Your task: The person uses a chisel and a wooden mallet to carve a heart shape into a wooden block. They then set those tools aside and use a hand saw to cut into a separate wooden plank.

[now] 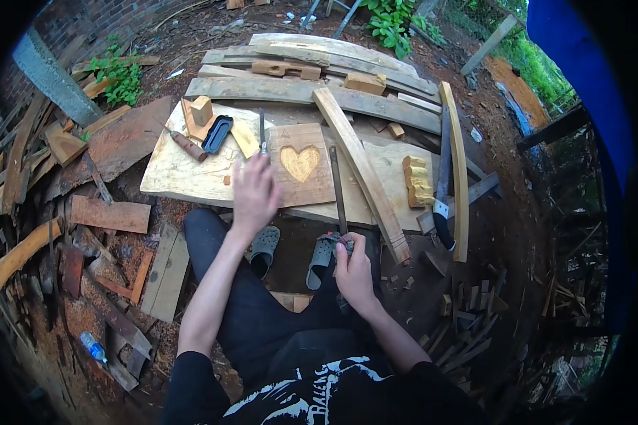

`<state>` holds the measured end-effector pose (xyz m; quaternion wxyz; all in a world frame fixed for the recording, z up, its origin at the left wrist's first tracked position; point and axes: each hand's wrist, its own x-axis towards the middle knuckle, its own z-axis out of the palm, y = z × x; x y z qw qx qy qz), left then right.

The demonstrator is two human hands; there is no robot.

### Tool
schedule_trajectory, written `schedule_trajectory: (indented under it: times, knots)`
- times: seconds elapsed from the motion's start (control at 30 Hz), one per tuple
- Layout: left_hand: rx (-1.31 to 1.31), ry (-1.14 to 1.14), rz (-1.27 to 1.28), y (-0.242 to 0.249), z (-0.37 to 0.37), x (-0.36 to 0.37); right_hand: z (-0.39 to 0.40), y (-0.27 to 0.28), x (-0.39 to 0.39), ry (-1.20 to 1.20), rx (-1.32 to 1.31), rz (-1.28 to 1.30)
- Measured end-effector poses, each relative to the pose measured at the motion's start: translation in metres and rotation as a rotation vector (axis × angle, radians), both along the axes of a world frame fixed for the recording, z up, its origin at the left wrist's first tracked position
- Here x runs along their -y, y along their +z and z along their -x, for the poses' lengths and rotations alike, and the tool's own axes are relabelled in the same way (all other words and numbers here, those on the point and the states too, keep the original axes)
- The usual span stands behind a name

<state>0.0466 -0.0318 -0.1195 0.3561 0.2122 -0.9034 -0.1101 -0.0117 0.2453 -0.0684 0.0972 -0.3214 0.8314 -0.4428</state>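
Observation:
A square wooden board (308,191) with a heart-shaped recess (300,163) carved in it lies on a pale wooden slab (181,170). Over the board's left edge reaches my left hand (256,195), slightly blurred. Just beyond its fingers shows the narrow metal blade of a chisel-like tool (262,127); the hand covers the handle end, and whether it grips cannot be made out. My right hand (356,273), above my thigh, is closed round the cloth-wrapped end of a long dark metal bar (338,188), which points away past the board's right edge.
On the slab sit a black oblong case (217,134), a brown-handled tool (187,145) and a yellowish wood piece (245,138). Right are a long wooden beam (361,173), a carved yellow block (417,182) and a saw (443,170). Planks (319,92) lie behind; scrap wood (110,214) covers the left ground.

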Motion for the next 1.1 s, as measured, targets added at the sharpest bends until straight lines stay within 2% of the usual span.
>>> schedule_trajectory:
  times: [0.07, 0.1, 0.17, 0.2, 0.27, 0.43, 0.5, 0.7, 0.83, 0.9, 1.0, 1.1]
  knots:
    - [0.094, -0.171, 0.084, 0.021, 0.008, -0.028, -0.002, -0.007, -0.011, -0.025, 0.090, -0.011]
    - [0.088, -0.165, 0.078, 0.021, 0.014, -0.037, -0.002, -0.012, -0.017, -0.020, 0.084, -0.017]
    - [0.221, -0.293, -0.009, 0.023, 0.023, -0.050, 0.002, -0.018, -0.028, -0.052, 0.081, -0.015]
    - [0.213, -0.285, -0.015, 0.019, 0.024, -0.054, 0.001, -0.006, -0.029, -0.044, 0.073, -0.021]
    - [0.409, -0.280, 0.055, 0.006, 0.026, -0.060, -0.003, 0.026, -0.028, -0.145, 0.334, -0.029]
    - [0.447, -0.313, 0.065, 0.000, 0.015, -0.068, 0.002, 0.026, -0.039, -0.220, 0.233, 0.023]
    - [0.416, -0.344, 0.217, -0.005, 0.007, -0.074, 0.003, 0.026, -0.041, -0.252, 0.199, 0.040]
    - [0.300, -0.462, 0.110, -0.008, -0.019, -0.097, 0.002, 0.026, -0.034, -0.156, 0.074, 0.087]
    - [0.278, -0.540, 0.091, 0.001, -0.029, -0.089, 0.003, 0.035, -0.030, -0.121, 0.067, 0.118]
    - [0.295, -0.571, 0.072, 0.013, -0.034, -0.079, 0.004, 0.046, -0.028, -0.176, 0.222, 0.103]
    - [0.381, -0.616, 0.048, 0.028, -0.045, -0.062, 0.013, 0.049, -0.030, -0.220, 0.309, 0.053]
    - [0.483, -0.487, 0.105, 0.026, -0.052, -0.037, 0.023, 0.040, -0.036, -0.222, 0.223, 0.062]
